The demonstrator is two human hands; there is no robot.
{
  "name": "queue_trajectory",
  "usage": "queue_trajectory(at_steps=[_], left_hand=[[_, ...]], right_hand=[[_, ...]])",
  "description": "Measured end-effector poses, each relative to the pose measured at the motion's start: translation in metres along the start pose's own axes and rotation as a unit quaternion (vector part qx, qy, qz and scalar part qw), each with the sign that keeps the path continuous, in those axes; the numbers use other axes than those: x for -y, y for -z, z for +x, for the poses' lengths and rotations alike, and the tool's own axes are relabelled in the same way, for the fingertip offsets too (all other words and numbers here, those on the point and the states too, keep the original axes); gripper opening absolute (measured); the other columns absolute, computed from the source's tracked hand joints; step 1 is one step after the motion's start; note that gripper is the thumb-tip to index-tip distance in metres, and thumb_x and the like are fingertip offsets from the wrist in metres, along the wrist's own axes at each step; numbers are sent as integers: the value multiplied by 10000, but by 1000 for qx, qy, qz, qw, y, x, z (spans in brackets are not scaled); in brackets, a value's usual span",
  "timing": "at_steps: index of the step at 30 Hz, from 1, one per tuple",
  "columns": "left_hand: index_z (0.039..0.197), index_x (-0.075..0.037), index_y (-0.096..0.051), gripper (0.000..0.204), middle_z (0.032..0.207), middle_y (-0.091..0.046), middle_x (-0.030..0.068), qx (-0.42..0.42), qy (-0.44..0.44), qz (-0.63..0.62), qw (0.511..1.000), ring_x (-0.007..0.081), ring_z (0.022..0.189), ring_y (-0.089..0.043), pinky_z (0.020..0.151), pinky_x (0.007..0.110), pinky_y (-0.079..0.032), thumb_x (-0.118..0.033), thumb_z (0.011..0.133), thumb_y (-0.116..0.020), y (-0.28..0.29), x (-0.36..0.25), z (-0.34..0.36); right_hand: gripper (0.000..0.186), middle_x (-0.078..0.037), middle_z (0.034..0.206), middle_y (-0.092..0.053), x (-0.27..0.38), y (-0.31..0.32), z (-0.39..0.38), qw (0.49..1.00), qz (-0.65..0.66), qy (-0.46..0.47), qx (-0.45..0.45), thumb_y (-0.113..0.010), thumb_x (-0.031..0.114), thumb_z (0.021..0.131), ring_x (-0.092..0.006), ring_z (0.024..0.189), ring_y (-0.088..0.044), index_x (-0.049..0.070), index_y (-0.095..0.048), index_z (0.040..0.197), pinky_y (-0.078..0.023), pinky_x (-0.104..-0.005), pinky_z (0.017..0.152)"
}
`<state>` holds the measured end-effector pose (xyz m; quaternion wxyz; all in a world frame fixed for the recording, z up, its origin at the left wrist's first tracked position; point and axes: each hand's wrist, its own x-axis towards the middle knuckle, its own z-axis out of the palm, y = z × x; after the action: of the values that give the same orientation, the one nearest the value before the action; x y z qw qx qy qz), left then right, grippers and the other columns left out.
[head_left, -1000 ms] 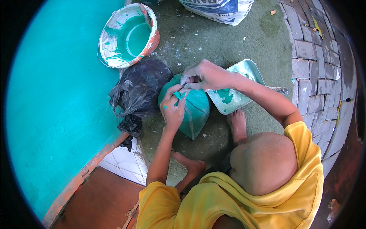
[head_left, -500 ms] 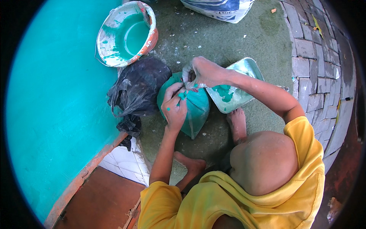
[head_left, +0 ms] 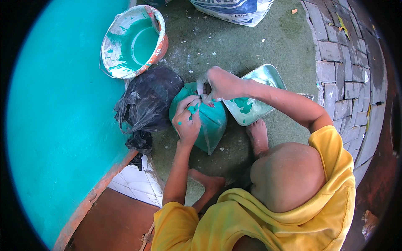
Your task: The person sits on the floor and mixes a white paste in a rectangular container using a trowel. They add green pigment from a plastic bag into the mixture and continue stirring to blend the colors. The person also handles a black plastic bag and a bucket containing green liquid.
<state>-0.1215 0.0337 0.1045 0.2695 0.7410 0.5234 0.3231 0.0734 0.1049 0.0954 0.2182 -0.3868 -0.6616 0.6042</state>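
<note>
Watching remotely, I see left hand (head_left: 187, 121) and right hand (head_left: 222, 85) pinching the top of the green bag (head_left: 214, 125), black bag (head_left: 155, 94) beside it, by the left edge of the floor (head_left: 289, 50).

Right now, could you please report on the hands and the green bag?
Left hand, right hand: pinching green bag at top. Bag on floor. Black bag, paint tray close alongside.

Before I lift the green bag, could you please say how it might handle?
The green bag would probably flex, since creases fan from its gathered top. It may be fairly heavy, as its sides bulge.
</note>
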Motion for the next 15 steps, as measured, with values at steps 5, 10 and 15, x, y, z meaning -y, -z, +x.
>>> queue_trajectory(at_steps=[5, 10, 15], left_hand=[[919, 17, -650, 108, 1010, -669, 131, 8, -18, -5, 1000, 315, 967, -582, 870, 377, -446, -27, 868, -565, -6, 2, 1], [1063, 22, -556, 180, 1046, -572, 119, 19, 95, -132, 987, 228, 976, -524, 907, 336, -397, -110, 988, -459, -24, 16, -15], [1117, 15, -511, 194, 1029, -561, 100, 8, 152, -120, 981, 209, 971, -525, 895, 342, -404, -134, 994, -487, -28, 5, -13]], right_hand=[[144, -81, 729, -673, -18, 8, -1, 984, 148, -76, -62, -731, 46, 731, -155, 641, -652, -44, -674, 827, -519, -275, 598], [199, -95, 743, -657, -17, 7, -17, 939, 320, -117, -50, -731, 102, 782, -147, 654, -653, -63, -654, 864, -557, -280, 614], [209, -98, 733, -656, -18, -4, -33, 939, 316, -115, -79, -730, 115, 798, -145, 632, -647, -69, -654, 861, -557, -279, 618]])
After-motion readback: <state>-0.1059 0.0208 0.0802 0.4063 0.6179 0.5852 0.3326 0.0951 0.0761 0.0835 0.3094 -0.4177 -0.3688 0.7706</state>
